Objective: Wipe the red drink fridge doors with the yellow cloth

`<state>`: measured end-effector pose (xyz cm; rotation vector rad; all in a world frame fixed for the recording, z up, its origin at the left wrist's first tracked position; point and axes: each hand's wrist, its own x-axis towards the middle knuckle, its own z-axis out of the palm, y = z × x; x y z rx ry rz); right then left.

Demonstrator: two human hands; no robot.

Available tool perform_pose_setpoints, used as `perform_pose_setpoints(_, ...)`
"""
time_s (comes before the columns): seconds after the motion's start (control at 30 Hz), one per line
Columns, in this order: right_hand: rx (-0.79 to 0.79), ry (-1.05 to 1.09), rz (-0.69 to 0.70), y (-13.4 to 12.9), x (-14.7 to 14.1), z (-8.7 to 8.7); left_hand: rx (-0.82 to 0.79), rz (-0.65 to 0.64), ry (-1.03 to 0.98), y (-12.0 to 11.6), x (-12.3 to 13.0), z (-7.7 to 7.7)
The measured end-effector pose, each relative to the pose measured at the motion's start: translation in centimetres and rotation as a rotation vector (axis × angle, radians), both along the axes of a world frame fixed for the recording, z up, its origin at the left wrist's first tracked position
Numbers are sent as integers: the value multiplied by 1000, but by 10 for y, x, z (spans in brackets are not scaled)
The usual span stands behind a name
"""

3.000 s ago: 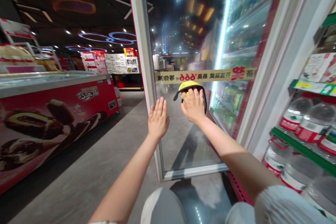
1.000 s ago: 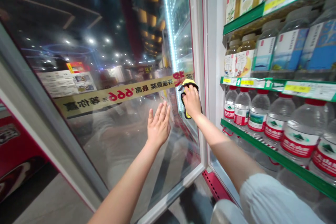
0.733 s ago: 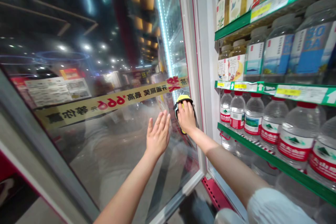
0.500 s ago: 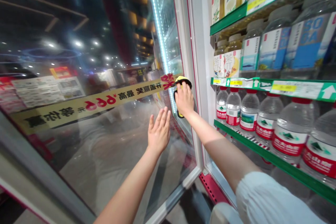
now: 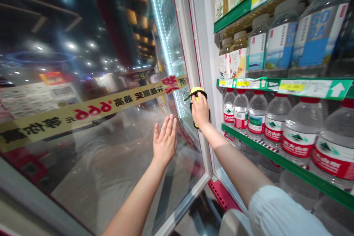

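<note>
A glass door (image 5: 116, 166) with a white frame stands open on the left, a yellow strip (image 5: 124, 102) with red and black characters running across it. My left hand (image 5: 165, 142) is raised in front of the glass, fingers extended and holding nothing; whether it touches the glass cannot be told. My right hand (image 5: 200, 109) is closed on a yellow and black object (image 5: 197, 89) beside the door's frame. The fingers hide part of that object.
Shelves on the right hold several red-capped water bottles (image 5: 298, 132), with soda bottles (image 5: 313, 33) and tea bottles (image 5: 238, 57) above. Green shelf edges (image 5: 290, 173) stick out near my right arm. A red perforated base strip (image 5: 222, 195) lies low by the door.
The yellow and black object has shifted slightly right and down against the door with my right hand. The door strip and the shelves appear further left in view. My left hand stays raised.
</note>
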<state>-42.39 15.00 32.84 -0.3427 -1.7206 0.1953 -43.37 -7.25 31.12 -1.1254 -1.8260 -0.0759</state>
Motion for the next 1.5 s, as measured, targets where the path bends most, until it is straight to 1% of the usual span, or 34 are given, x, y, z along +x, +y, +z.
perform_pose_setpoints(0.03,5,-19,3,-1,-2,-5,1,3,4,0,0,0)
perform_pose_setpoints(0.07,12,-39,9,-2,-4,-14,3,5,8,-1,0,-1)
perform_pose_setpoints(0.17,3,-89,28,-6,-6,-50,7,0,27,-4,0,-4)
perform_pose_setpoints(0.2,-4,-101,34,-6,-6,-59,7,-1,34,-5,0,-5)
perform_pose_setpoints(0.23,-10,-109,42,-6,-5,-64,7,-3,39,-5,0,-5)
perform_pose_setpoints(0.27,-13,-109,51,-5,-5,-62,6,-5,42,-5,0,-5)
perform_pose_setpoints(0.3,-13,-100,62,-4,-5,-55,4,-8,42,-5,0,-4)
perform_pose_setpoints(0.33,-11,-85,75,-2,-6,-42,0,-10,40,-5,0,-2)
perform_pose_setpoints(0.47,-18,-11,132,-3,-13,33,-7,-9,31,-4,3,7)
perform_pose_setpoints(0.5,-37,5,140,-6,-15,46,-7,-7,33,-4,3,8)
perform_pose_setpoints(0.53,-48,14,148,-10,-17,53,-7,-5,36,-4,4,9)
perform_pose_setpoints(0.57,-49,16,160,-14,-17,53,-8,-3,39,-5,4,9)
perform_pose_setpoints(0.6,-36,8,175,-19,-17,46,-8,0,42,-5,4,9)
perform_pose_setpoints(0.63,-11,-7,194,-23,-16,33,-7,2,43,-7,4,8)
perform_pose_setpoints(0.73,66,-64,247,-27,-11,-18,5,2,47,-11,3,4)
perform_pose_setpoints(0.77,61,-71,250,-26,-10,-30,10,1,50,-13,3,4)
perform_pose_setpoints(0.8,50,-68,251,-25,-11,-36,13,1,54,-14,2,3)
perform_pose_setpoints(0.83,30,-52,249,-23,-12,-35,14,2,60,-16,2,4)
perform_pose_setpoints(0.87,7,-25,247,-21,-14,-27,15,4,65,-18,2,5)
perform_pose_setpoints(0.9,-18,9,246,-21,-17,-14,15,7,69,-19,2,6)
perform_pose_setpoints(1.0,-106,125,247,-27,-26,33,13,17,70,-23,3,10)
perform_pose_setpoints(1.03,-133,152,244,-32,-27,42,12,20,67,-24,3,12)
perform_pose_setpoints(1.07,-135,164,249,-36,-28,46,12,25,65,-25,4,13)
perform_pose_setpoints(1.1,-111,162,264,-40,-27,43,13,30,66,-27,4,14)
perform_pose_setpoints(1.13,-62,147,289,-43,-25,34,13,37,69,-29,4,14)
perform_pose_setpoints(1.2,64,98,355,-43,-21,10,13,52,82,-33,6,16)
perform_pose_setpoints(1.23,85,84,372,-40,-19,-1,13,59,90,-36,6,17)
perform_pose_setpoints(1.27,61,92,366,-36,-19,-7,14,66,97,-40,7,18)
perform_pose_setpoints(1.3,23,108,354,-31,-20,-7,14,70,105,-43,7,19)
perform_pose_setpoints(1.33,-26,135,337,-27,-22,0,15,75,111,-46,7,21)
perform_pose_setpoints(1.37,-72,169,321,-25,-25,12,17,80,115,-49,8,23)
perform_pose_setpoints(1.4,-103,201,308,-25,-28,27,19,84,117,-52,8,26)
perform_pose_setpoints(1.47,-111,252,296,-31,-32,59,25,92,113,-55,8,31)
perform_pose_setpoints(1.5,-87,254,292,-37,-32,70,30,96,109,-56,9,33)
